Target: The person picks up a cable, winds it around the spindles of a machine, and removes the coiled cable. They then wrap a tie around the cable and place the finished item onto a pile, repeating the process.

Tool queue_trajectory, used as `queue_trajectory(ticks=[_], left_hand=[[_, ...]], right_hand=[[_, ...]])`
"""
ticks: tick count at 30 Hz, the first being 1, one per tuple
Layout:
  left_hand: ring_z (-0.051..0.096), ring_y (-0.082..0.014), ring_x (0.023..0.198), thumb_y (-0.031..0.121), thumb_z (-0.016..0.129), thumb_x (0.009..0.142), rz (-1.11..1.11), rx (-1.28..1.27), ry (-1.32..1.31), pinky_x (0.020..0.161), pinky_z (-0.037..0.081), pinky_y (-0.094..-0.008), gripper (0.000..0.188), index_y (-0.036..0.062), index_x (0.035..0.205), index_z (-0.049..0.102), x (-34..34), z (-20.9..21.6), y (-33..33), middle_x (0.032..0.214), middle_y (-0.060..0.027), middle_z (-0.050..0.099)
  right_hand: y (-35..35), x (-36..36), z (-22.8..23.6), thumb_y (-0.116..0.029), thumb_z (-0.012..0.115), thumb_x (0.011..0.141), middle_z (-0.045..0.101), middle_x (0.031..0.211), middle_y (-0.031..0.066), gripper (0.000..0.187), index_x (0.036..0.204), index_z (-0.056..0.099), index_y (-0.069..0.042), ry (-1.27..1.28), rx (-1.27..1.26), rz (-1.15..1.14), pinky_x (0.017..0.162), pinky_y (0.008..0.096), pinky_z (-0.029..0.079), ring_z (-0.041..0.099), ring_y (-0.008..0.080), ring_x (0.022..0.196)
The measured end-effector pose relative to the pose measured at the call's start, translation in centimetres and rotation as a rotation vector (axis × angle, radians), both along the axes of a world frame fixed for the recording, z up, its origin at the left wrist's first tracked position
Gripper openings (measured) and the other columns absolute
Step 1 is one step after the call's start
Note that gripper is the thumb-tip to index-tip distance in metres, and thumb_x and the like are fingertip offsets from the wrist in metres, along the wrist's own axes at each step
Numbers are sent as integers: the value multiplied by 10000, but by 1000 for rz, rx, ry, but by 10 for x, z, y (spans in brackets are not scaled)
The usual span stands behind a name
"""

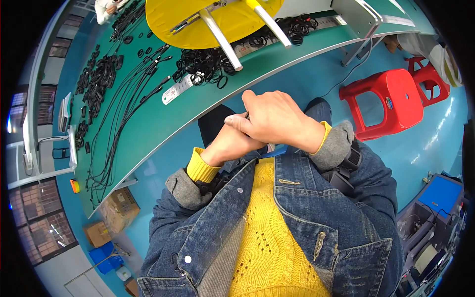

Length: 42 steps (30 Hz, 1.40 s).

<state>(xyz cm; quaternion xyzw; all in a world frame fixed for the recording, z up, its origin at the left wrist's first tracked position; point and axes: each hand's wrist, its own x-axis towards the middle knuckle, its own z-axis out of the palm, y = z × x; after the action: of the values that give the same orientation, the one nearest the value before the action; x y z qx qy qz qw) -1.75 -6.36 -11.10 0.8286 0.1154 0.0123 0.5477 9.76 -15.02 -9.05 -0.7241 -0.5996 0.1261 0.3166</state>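
Note:
My two hands meet in front of my chest, just off the near edge of the green table (pixel 143 143). My right hand (pixel 280 120) lies over the left one, its fingers curled and its thumb pointing left. A bit of something small and dark (pixel 247 116) shows between that thumb and the curled index finger; its kind cannot be made out. My left hand (pixel 236 142) is underneath, with its fingers hidden by the right. Closest to them on the table are a heap of black cable loops (pixel 203 64) and a steel ruler (pixel 179 90).
An upturned yellow round stool (pixel 178 22) with metal legs rests on the table. Long black cables (pixel 121 109) and coiled bundles (pixel 101 74) spread leftward. Red plastic stools (pixel 396 96) stand at right, cardboard boxes (pixel 118 210) below left. Another person's sleeve (pixel 103 11) shows far left.

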Motion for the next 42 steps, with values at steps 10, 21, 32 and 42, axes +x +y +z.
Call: queue_trajectory(ticks=[10, 21, 32, 42], left_hand=[[579, -180, 703, 109, 631, 771, 11, -97, 318, 646, 481, -323, 178, 25, 920, 578, 4, -12, 8, 748, -73, 606], [402, -77, 490, 252, 568, 857, 373, -1555, 145, 368, 293, -177, 234, 42, 778, 501, -49, -8, 52, 618, -16, 426], [625, -235, 772, 308, 567, 885, 855, -698, -554, 648, 530, -281, 261, 54, 938, 536, -133, 73, 253, 940, -157, 606], [559, -336, 1036, 357, 631, 780, 1160, 834, 436, 886, 428, -440, 394, 158, 1120, 618, -186, -16, 338, 1096, -131, 615]], right_hand=[[14, 1, -31, -417, 513, 852, 606, 661, 223, 474, 791, 585, 48, 155, -159, 11, 587, 439, 486, 614, 360, 644], [-10, 29, -59, -355, 493, 905, 483, 517, -4, 336, 793, 551, -44, 938, -272, -61, 393, 207, 319, 405, 50, 421], [-50, 23, -108, -221, 507, 902, 512, 573, -4, 216, 818, 563, -30, 943, -530, -77, 430, 185, 351, 441, 45, 462], [-43, 18, -115, -183, 550, 873, 518, 564, -8, 183, 776, 552, -28, 906, -495, -102, 444, 223, 350, 443, 57, 480]])
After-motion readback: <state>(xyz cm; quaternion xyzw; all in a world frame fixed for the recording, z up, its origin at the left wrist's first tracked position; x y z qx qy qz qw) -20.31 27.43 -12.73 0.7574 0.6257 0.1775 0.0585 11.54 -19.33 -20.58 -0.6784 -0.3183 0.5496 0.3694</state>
